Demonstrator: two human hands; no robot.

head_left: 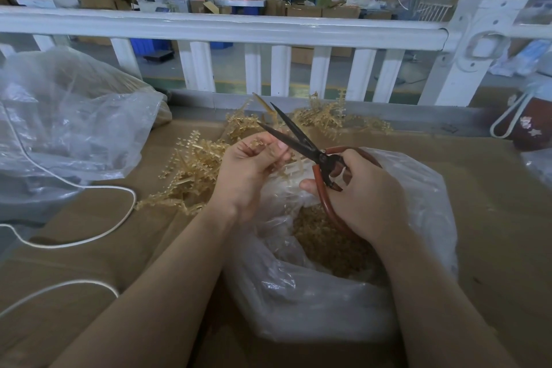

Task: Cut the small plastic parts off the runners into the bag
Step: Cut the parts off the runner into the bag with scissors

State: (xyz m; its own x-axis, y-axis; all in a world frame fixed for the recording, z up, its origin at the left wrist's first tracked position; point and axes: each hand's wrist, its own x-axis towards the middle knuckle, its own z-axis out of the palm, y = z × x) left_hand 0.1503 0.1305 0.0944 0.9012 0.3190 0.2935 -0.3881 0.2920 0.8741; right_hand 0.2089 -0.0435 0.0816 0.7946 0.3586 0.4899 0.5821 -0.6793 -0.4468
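Observation:
My left hand (251,167) pinches a translucent amber runner (288,166) above the clear plastic bag (313,302). My right hand (361,194) grips the red handles of black-bladed scissors (294,136). The blades stand apart and point up and left, just behind my left fingers. Cut amber parts (334,245) fill the bottom of the bag. A heap of uncut runners (194,170) lies on the cardboard to the left of and behind my hands.
A large clear bag (68,116) sits at the left. A white cord (89,236) loops over the cardboard surface (493,218). A white railing (224,28) runs across the back, and a dark red bag (528,125) stands at the right edge.

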